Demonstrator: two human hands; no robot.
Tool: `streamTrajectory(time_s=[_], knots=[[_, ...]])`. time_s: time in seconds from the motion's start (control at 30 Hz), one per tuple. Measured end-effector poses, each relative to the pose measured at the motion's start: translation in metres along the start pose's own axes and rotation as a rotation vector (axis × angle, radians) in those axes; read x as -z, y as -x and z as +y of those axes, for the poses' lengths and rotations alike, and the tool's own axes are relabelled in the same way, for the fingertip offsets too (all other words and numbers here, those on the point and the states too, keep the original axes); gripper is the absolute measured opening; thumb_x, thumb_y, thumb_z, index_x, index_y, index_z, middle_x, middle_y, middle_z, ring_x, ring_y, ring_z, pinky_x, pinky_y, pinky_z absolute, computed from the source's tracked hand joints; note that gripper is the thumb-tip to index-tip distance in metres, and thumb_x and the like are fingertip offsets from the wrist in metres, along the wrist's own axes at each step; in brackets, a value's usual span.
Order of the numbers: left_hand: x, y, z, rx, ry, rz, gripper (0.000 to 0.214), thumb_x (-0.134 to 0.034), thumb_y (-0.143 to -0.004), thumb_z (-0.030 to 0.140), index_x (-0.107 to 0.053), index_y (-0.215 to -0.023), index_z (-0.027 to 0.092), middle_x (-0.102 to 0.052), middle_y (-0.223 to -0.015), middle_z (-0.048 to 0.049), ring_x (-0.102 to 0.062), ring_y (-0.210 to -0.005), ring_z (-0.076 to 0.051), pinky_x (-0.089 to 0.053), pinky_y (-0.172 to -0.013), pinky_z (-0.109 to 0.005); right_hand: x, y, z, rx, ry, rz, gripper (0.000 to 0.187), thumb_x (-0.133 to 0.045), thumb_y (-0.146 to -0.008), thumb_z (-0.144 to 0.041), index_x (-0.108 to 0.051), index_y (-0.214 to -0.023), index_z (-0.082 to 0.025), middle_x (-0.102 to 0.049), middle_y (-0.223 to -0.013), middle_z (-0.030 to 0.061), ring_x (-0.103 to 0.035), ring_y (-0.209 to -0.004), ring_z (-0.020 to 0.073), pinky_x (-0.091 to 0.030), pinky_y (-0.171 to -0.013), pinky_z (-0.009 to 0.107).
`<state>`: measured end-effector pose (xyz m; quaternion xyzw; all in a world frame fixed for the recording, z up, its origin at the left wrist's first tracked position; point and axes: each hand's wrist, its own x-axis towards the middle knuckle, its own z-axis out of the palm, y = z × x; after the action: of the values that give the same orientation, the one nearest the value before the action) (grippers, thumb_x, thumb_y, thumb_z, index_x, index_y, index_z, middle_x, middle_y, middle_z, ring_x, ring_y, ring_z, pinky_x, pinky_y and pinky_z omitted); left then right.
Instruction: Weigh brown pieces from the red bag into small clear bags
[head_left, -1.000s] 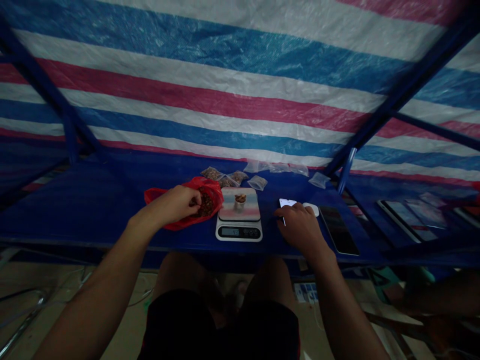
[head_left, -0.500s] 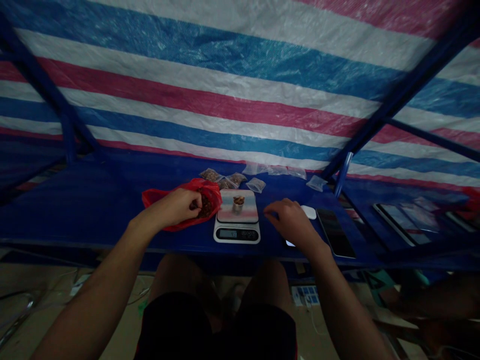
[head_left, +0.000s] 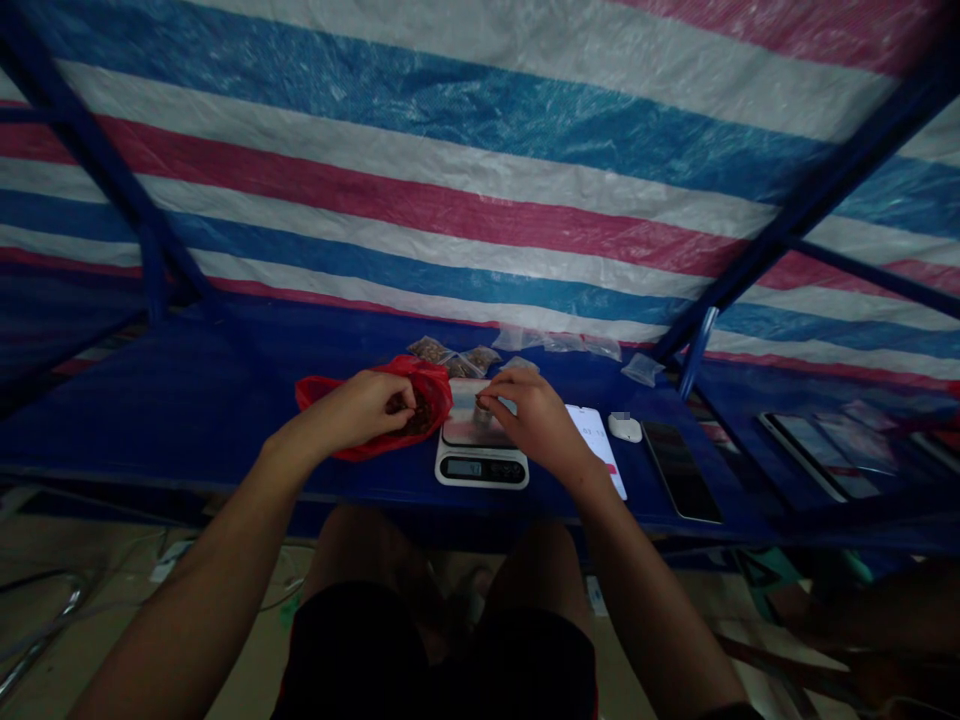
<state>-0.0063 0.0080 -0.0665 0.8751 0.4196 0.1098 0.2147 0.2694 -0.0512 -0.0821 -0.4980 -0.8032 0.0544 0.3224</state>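
My left hand point(head_left: 365, 408) is closed on the mouth of a red plastic bag point(head_left: 431, 385) holding dark brown pieces, on the blue bench point(head_left: 225, 420). My right hand point(head_left: 525, 415) hovers over the platform of a small white digital scale point(head_left: 481, 462), thumb and fingers pinched together over the spot where a small cup stood; the cup is hidden by the hand. Whether the pinch holds anything I cannot make out.
Several small clear bags point(head_left: 450, 355), some filled with brown pieces, lie behind the scale along the striped tarp. Right of the scale lie a lit phone point(head_left: 600, 450), a white mouse point(head_left: 624, 427), a dark phone point(head_left: 682, 460) and tablets point(head_left: 810, 450). Blue frame bars slant at both sides.
My right hand has left the phone at the right and moved left over the scale platform, pinching above the cup. The left hand has stayed at the red bag.
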Motion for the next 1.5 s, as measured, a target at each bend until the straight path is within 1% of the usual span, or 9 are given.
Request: streamTrajectory(time_s=[0.13,0.27,0.43,0.57,0.73,0.93,1.27,1.4,1.5], knots=[[0.002,-0.003,0.006,-0.054,0.063,0.047,0.012,-0.064,-0.089,0.025,-0.074,-0.089,0.019,-0.078,-0.088,-0.0019,-0.071,-0.078,-0.016,-0.047,-0.073,-0.026,0.006,0.006,0.001,-0.040,-0.043,0.121,0.024,-0.058,-0.104,-0.027,-0.080,-0.099,-0.021,-0.073,-0.104,0.0098,-0.067,-0.101,0.0243,-0.051,-0.095,0.040],[0.007,-0.019,0.028,-0.169,0.060,0.077,0.011,-0.065,-0.088,0.023,-0.076,-0.087,0.019,-0.078,-0.084,-0.0011,-0.070,-0.074,-0.016,-0.046,-0.069,-0.026,0.005,0.014,0.005,-0.081,-0.126,0.210,0.024,-0.058,-0.105,-0.031,-0.078,-0.098,-0.020,-0.072,-0.100,0.0098,-0.067,-0.102,0.0253,-0.052,-0.093,0.041],[0.009,-0.050,0.058,-0.261,0.028,0.081,0.012,-0.067,-0.087,0.019,-0.079,-0.090,0.018,-0.080,-0.088,-0.0049,-0.072,-0.080,-0.019,-0.046,-0.073,-0.028,0.001,0.025,0.007,-0.143,-0.172,0.220,0.022,-0.059,-0.104,-0.032,-0.076,-0.097,-0.021,-0.073,-0.098,0.0089,-0.068,-0.099,0.0264,-0.052,-0.090,0.043],[0.001,-0.066,0.068,-0.282,-0.002,0.029,0.012,-0.069,-0.088,0.019,-0.080,-0.092,0.019,-0.081,-0.088,-0.0045,-0.073,-0.080,-0.019,-0.046,-0.074,-0.027,0.000,0.031,0.008,-0.147,-0.182,0.203,0.019,-0.060,-0.102,-0.030,-0.076,-0.098,-0.022,-0.075,-0.102,0.0089,-0.068,-0.100,0.0263,-0.052,-0.090,0.042],[-0.010,-0.070,0.069,-0.304,0.011,0.016,0.015,-0.067,-0.088,0.015,-0.080,-0.093,0.020,-0.082,-0.092,-0.0033,-0.074,-0.084,-0.020,-0.048,-0.076,-0.028,-0.002,0.034,0.009,-0.140,-0.192,0.200,0.016,-0.061,-0.100,-0.026,-0.077,-0.102,-0.022,-0.075,-0.104,0.0087,-0.068,-0.101,0.0261,-0.052,-0.091,0.041],[-0.012,-0.070,0.068,-0.350,0.011,0.011,0.015,-0.069,-0.089,0.016,-0.082,-0.094,0.020,-0.081,-0.093,-0.0043,-0.073,-0.086,-0.021,-0.050,-0.080,-0.030,-0.003,0.032,0.007,-0.144,-0.207,0.188,0.015,-0.064,-0.097,-0.019,-0.077,-0.104,-0.022,-0.075,-0.104,0.0081,-0.069,-0.102,0.0258,-0.053,-0.092,0.042],[-0.012,-0.069,0.061,-0.359,0.164,0.007,0.014,-0.072,-0.087,0.015,-0.080,-0.097,0.020,-0.081,-0.095,-0.0027,-0.074,-0.088,-0.018,-0.052,-0.080,-0.027,-0.010,0.031,0.013,-0.142,-0.261,0.194,0.015,-0.066,-0.095,-0.017,-0.076,-0.103,-0.023,-0.077,-0.104,0.0063,-0.070,-0.104,0.0256,-0.052,-0.094,0.041],[-0.014,-0.069,0.056,-0.372,0.287,0.022,0.010,-0.071,-0.090,0.020,-0.080,-0.095,0.021,-0.081,-0.094,-0.0016,-0.074,-0.087,-0.017,-0.054,-0.081,-0.026,-0.010,0.033,0.014,-0.137,-0.281,0.200,0.016,-0.065,-0.096,-0.017,-0.076,-0.105,-0.024,-0.077,-0.104,0.0058,-0.070,-0.105,0.0246,-0.052,-0.094,0.040],[-0.020,-0.069,0.050,-0.365,0.374,0.043,0.009,-0.071,-0.091,0.025,-0.079,-0.092,0.020,-0.081,-0.092,-0.0019,-0.075,-0.088,-0.018,-0.056,-0.082,-0.028,-0.010,0.033,0.014,-0.145,-0.274,0.186,0.015,-0.065,-0.096,-0.017,-0.076,-0.104,-0.024,-0.077,-0.106,0.0061,-0.070,-0.104,0.0245,-0.051,-0.094,0.040]])
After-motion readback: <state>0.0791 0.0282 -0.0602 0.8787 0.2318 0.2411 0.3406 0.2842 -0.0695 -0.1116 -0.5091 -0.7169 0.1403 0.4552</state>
